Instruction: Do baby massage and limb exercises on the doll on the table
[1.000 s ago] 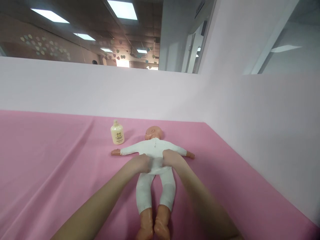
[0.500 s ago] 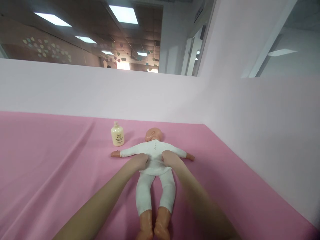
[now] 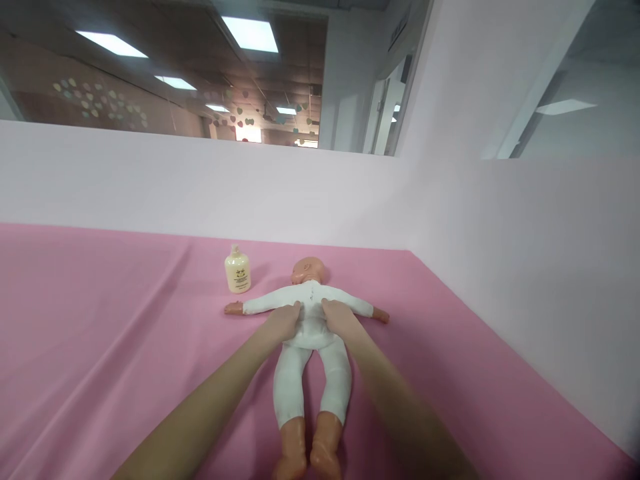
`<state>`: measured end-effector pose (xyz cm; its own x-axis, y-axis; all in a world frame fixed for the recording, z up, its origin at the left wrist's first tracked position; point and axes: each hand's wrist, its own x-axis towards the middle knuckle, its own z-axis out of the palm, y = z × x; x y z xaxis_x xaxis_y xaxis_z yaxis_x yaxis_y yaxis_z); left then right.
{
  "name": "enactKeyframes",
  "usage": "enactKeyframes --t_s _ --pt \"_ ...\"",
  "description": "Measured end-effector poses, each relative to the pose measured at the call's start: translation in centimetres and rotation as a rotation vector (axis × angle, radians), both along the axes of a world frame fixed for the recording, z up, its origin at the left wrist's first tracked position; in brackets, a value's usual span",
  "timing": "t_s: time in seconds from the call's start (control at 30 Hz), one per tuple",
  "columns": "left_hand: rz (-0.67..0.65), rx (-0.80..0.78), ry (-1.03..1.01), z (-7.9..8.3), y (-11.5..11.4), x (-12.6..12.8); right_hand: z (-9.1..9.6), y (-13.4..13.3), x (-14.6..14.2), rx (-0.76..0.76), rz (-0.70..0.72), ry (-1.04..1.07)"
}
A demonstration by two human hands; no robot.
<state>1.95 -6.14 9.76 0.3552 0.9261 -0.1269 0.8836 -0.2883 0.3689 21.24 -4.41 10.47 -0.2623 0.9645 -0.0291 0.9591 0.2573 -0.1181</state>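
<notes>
Working with left hand (image 3: 284, 323) and right hand (image 3: 341, 317) on doll (image 3: 313, 328), laid out on pink-covered surface (image 3: 110, 333), arms spread, head toward wall (image 3: 200, 183); apparently face down, though not certain. Touching both sides of the torso, thumbs turned inward near the midline. Cannot tell whether gripping or only resting: fingers mostly hidden around the flanks. Judged to be at a step of two-handed, symmetrical contact with the trunk; next move likely to call for even pressure from both sides, with the trunk steadied. For writing, see bottle (image 3: 238, 275), standing just beyond one outstretched arm: marked with dark emblem and several lines of print, too small to read; no brand made out. Equally illegible: dark marks high on garment (image 3: 294, 294), sign (image 3: 399, 30) at upper right.
</notes>
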Motion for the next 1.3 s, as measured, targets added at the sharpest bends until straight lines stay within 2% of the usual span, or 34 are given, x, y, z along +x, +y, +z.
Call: enactKeyframes --t_s 0.2,0.43,0.53,0.8,1.07,1.17,1.3 --pt "0.018 0.004 -0.022 -1.0 1.0 0.2 0.3 -0.5 -0.5 -0.003 -0.045 -0.010" --pt "0.169 0.066 -0.227 -2.7 1.8 0.6 -1.9 1.1 -0.7 0.054 -0.158 0.136" --pt "0.239 0.091 -0.259 -4.0 2.0 0.8 -2.5 1.6 -0.2 0.063 -0.185 0.217" --pt "0.318 0.216 -0.454 -7.9 3.3 -0.4 -4.1 1.6 0.9 0.117 -0.304 0.333" --pt "0.384 0.242 -0.524 -9.2 3.6 -1.1 -6.0 1.8 2.7 0.234 -0.382 0.470" --pt "0.426 0.197 -0.662 -9.7 3.4 -0.9 -6.5 1.9 2.9 0.188 -0.366 0.621" --pt "0.359 0.064 -0.820 -10.0 3.2 -0.4 -6.9 1.8 3.0 -0.006 -0.287 0.945"
